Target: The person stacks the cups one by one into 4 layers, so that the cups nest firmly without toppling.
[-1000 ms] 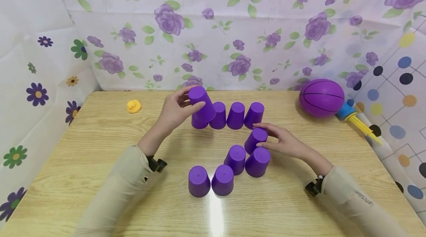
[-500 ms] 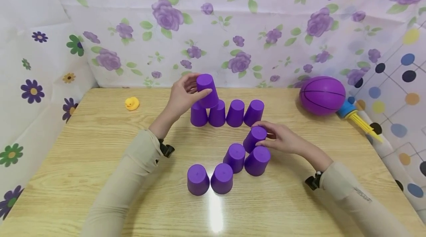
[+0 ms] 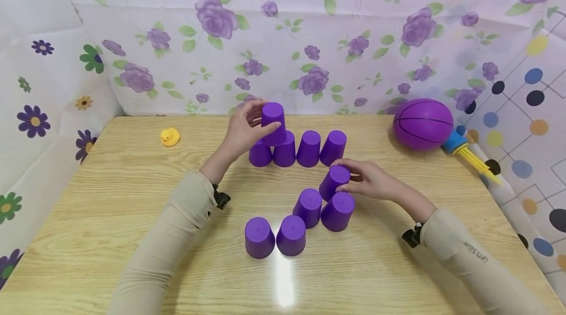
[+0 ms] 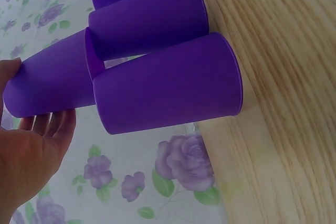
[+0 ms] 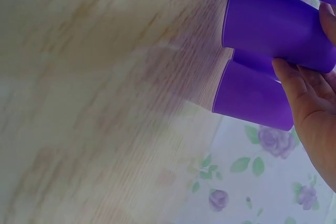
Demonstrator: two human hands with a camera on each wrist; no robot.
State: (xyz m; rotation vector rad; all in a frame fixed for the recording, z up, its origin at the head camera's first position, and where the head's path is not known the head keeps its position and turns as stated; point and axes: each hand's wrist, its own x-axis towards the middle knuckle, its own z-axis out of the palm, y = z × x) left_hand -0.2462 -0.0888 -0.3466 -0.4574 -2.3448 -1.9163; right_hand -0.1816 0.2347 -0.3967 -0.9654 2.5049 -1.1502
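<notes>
My left hand (image 3: 244, 130) grips an upside-down purple plastic cup (image 3: 273, 126) between thumb and fingers. It sits over the two leftmost cups of the back row, a purple cup (image 3: 260, 155) and its neighbour (image 3: 285, 153); in the left wrist view the held cup's rim (image 4: 94, 59) meets their bases. Thumb and fingers of my right hand (image 3: 371, 180) hold another upside-down cup (image 3: 333, 183) that stands on the table. Two cups stand right in front of that one, a left cup (image 3: 308, 208) and a right cup (image 3: 338, 212).
Two more cups, one left (image 3: 260, 237) and one right (image 3: 291, 235), stand nearer on the wooden table (image 3: 212, 266). The back row continues with two cups on its right, the last cup (image 3: 333, 148) included. A yellow rubber duck (image 3: 170, 136), purple ball (image 3: 423, 124) and blue-yellow toy (image 3: 470, 155) lie around.
My left hand has lifted the cup, carried it slightly right, then lowered it over the gap between the two leftmost back cups, now more upright. The right hand keeps its hold; the view shifts slightly.
</notes>
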